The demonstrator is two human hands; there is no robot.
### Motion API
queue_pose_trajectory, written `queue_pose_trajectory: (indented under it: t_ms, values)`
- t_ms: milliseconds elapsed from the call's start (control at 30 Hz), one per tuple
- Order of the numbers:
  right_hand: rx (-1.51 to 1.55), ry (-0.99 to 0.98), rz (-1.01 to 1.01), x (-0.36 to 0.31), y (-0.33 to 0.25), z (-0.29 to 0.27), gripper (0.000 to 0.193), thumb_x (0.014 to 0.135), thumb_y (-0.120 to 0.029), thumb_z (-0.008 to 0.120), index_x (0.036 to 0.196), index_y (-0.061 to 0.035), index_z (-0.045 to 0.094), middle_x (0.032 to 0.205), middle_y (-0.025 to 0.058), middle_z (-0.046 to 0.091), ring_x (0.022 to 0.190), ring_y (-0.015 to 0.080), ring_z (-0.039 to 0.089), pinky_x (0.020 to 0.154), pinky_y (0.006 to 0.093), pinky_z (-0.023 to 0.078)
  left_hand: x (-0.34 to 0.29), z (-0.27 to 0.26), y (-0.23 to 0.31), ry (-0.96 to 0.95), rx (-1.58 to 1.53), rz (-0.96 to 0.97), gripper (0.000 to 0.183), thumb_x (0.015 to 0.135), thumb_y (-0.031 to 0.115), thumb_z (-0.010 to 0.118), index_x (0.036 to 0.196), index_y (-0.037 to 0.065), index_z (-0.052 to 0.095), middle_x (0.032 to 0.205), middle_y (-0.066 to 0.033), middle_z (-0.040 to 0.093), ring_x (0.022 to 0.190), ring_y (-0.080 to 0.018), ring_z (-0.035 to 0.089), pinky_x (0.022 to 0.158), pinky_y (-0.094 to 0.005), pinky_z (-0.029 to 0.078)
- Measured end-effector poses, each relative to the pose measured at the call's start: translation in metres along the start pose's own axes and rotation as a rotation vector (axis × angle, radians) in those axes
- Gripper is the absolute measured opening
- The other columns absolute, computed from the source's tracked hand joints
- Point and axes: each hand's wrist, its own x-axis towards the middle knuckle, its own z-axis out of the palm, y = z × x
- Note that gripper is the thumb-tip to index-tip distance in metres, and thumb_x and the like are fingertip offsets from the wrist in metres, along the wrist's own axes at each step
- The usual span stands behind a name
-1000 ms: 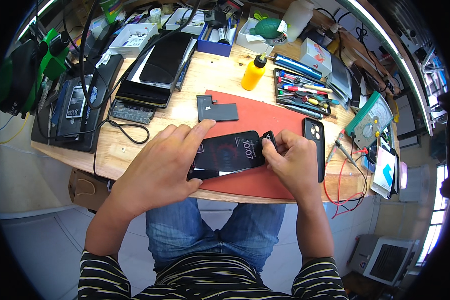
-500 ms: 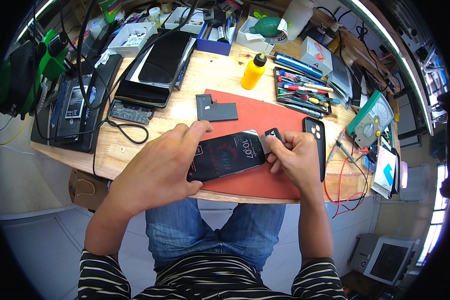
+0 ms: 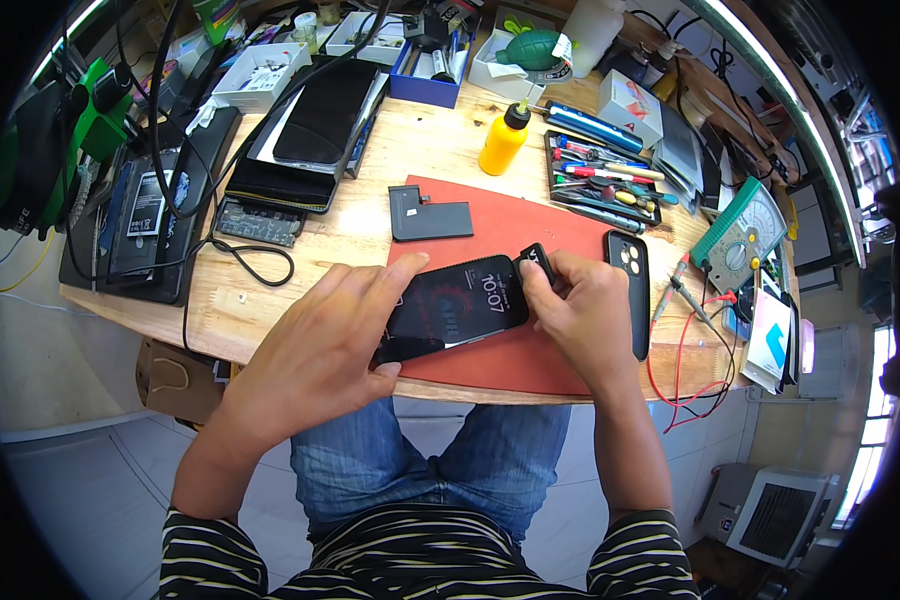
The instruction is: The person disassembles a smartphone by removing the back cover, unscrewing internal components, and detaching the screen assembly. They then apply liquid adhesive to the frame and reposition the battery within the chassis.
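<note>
My left hand (image 3: 320, 335) grips the left end of a smartphone (image 3: 458, 306), thumb on the near edge and fingers along the far edge. The phone's screen is lit and shows a clock. It lies slightly tilted over a red mat (image 3: 530, 372). At the phone's right end, my right hand (image 3: 585, 310) pinches a small black card-like piece (image 3: 536, 256) with light marks on it; the fingers partly hide it. Beyond the phone lies a black L-shaped phone battery (image 3: 438, 221). Just right of my right hand rests a black phone case (image 3: 625, 300) with camera holes.
Behind the mat stand a yellow bottle (image 3: 502, 143) and a tray of pens and hand tools (image 3: 610, 185). Stacked dark devices (image 3: 315, 120) and a cable (image 3: 260, 275) occupy the left. A green multimeter (image 3: 738, 240) with red and black leads sits at the right.
My right hand has shifted slightly up, and the black piece now sits upright against the phone's right end. A grey part seen beside it before no longer shows. My left hand still holds the phone.
</note>
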Motion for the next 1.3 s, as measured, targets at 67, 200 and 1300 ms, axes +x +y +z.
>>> queue_pose_trajectory:
  t_ms: [67,200,1300]
  values:
    - [0.172,-0.058,0.061,0.001,0.003,-0.003,0.034,0.100,-0.018,0.071,0.073,0.0026,0.069,0.059,0.0061,0.067,0.048,0.0085,0.062,0.043,0.0248,0.045,-0.001,0.002,-0.001,0.046,0.018,0.043,0.094,0.067,0.008,0.085,0.152,0.010,0.044,0.117,-0.0188,0.062,0.111,-0.0389,0.060,0.098,-0.0457,0.050]
    - [0.345,-0.120,0.211,0.000,0.005,-0.007,0.034,0.101,-0.020,0.071,0.076,0.0027,0.070,0.064,0.0083,0.069,0.048,0.0097,0.063,0.043,0.0237,0.045,-0.002,0.006,-0.001,0.069,0.018,0.044,0.090,0.066,0.007,0.084,0.148,0.010,0.046,0.117,-0.0180,0.062,0.111,-0.0387,0.060,0.097,-0.0460,0.051]
    - [0.333,-0.130,0.273,-0.011,-0.003,-0.017,0.037,0.100,-0.021,0.072,0.070,0.0011,0.068,0.059,0.0067,0.067,0.045,0.0090,0.061,0.040,0.0237,0.043,0.000,0.006,-0.010,0.083,-0.079,0.032,0.087,0.063,0.009,0.087,0.142,0.009,0.051,0.119,-0.0176,0.061,0.115,-0.0388,0.060,0.101,-0.0456,0.050]
